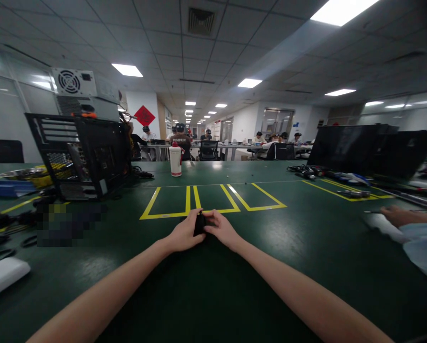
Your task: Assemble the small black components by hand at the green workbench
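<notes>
A small black object is held between my two hands, just in front of the yellow tape outlines on the green table. My left hand has its fingers closed on the object's left side. From the other side, my right hand pinches it with thumb and fingertips. What the black object is cannot be made out, since my fingers cover part of it.
An open black computer case carries a power supply on the left. Behind the tape stands a white bottle. Cables lie at both sides. Black panels stand at right, near another person's hand.
</notes>
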The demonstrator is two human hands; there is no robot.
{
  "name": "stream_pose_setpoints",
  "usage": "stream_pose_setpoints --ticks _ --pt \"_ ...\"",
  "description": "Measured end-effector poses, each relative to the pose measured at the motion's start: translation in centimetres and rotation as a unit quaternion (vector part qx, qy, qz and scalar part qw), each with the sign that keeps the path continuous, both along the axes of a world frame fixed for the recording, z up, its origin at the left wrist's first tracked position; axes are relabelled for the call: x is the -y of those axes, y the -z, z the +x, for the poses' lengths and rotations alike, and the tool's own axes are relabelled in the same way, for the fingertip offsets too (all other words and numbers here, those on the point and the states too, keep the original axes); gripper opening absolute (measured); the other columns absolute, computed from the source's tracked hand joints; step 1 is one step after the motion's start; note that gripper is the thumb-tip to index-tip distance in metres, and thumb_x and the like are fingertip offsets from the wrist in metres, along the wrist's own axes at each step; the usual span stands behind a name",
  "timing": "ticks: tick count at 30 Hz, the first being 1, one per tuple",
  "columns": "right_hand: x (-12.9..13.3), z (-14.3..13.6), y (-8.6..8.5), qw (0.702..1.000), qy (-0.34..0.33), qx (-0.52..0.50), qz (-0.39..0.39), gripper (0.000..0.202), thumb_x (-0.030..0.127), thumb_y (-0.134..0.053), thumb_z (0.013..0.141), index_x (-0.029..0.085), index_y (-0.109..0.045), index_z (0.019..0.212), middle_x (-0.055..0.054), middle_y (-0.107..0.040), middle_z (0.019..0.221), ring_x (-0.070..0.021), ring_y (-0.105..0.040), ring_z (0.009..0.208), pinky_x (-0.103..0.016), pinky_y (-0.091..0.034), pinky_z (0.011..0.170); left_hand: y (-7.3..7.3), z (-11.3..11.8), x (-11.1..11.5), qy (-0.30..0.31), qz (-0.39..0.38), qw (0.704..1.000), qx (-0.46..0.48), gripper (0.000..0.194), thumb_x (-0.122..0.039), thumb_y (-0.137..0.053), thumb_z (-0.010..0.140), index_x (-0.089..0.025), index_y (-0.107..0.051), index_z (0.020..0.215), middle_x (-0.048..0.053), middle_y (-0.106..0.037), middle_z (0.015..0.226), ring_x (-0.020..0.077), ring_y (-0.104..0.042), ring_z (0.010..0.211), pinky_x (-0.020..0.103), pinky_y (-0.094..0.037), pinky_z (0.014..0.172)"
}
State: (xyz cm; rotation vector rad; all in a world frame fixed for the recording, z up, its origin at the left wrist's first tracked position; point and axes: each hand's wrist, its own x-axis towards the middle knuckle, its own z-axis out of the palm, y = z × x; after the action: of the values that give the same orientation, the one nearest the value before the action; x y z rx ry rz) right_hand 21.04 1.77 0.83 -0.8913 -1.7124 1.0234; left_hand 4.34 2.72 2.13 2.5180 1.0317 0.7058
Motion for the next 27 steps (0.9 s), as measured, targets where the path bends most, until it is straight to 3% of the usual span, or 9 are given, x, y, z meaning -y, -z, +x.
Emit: stream_pose_setpoints --ticks 4,7,12,18,27 --pt "1.7 -0.4 -0.4 0.999 -0.012 0.026 0.022 0.029 0.013 -0.056 0.067 0.019 -0.048 0.094 -0.002 -0.049 0.104 -0.0146 -0.048 0.103 -0.031 -0.040 0.089 -0.5 -1.6 1.9 0.055 0.017 0.998 0.007 0.065 -0.025 -0.052 0.075 -0.021 -0.012 0.127 0.008 -0.028 0.130 0.0187 -0.035 0.117 0.034 -0.028 0.100" --pt "2.1 -0.7 -0.4 0.999 -0.013 0.033 0.032 0.026 0.019 -0.055 0.069 0.020 -0.048 0.094 -0.002 -0.049 0.105 -0.0139 -0.049 0.101 -0.031 -0.041 0.088 -0.3 -2.1 2.1 0.068 0.027 0.997 0.017 0.064 -0.024 -0.052 0.076 -0.022 -0.013 0.126 0.007 -0.027 0.131 0.0174 -0.030 0.120 0.034 -0.025 0.101" --pt "1.3 -0.8 -0.1 0.999 0.024 0.035 0.030 0.022 0.025 -0.055 0.071 0.019 -0.050 0.092 -0.002 -0.053 0.097 -0.0144 -0.052 0.096 -0.031 -0.042 0.086 0.4 -2.1 1.4 0.042 0.042 0.998 0.016 0.065 -0.028 -0.053 0.077 -0.023 -0.011 0.128 0.007 -0.028 0.131 0.0186 -0.035 0.117 0.035 -0.030 0.098" --pt "0.7 -0.7 0.3 1.000 -0.001 0.022 0.018 0.037 0.024 -0.057 0.070 0.019 -0.048 0.105 -0.004 -0.053 0.107 -0.0162 -0.049 0.102 -0.034 -0.040 0.089 0.6 -1.9 1.6 0.023 0.068 0.997 -0.011 0.068 -0.035 -0.049 0.079 -0.022 -0.006 0.130 0.009 -0.027 0.131 0.0213 -0.037 0.115 0.037 -0.035 0.094" --pt "0.4 -0.8 0.8 1.000 -0.018 -0.023 0.001 0.035 0.022 -0.062 0.065 0.020 -0.053 0.098 -0.004 -0.057 0.101 -0.0185 -0.055 0.094 -0.037 -0.042 0.087 1.1 -1.6 1.2 -0.028 0.167 0.985 -0.035 0.064 -0.037 -0.054 0.074 -0.022 -0.021 0.126 0.008 -0.039 0.122 0.0283 -0.036 0.110 0.047 -0.030 0.090"
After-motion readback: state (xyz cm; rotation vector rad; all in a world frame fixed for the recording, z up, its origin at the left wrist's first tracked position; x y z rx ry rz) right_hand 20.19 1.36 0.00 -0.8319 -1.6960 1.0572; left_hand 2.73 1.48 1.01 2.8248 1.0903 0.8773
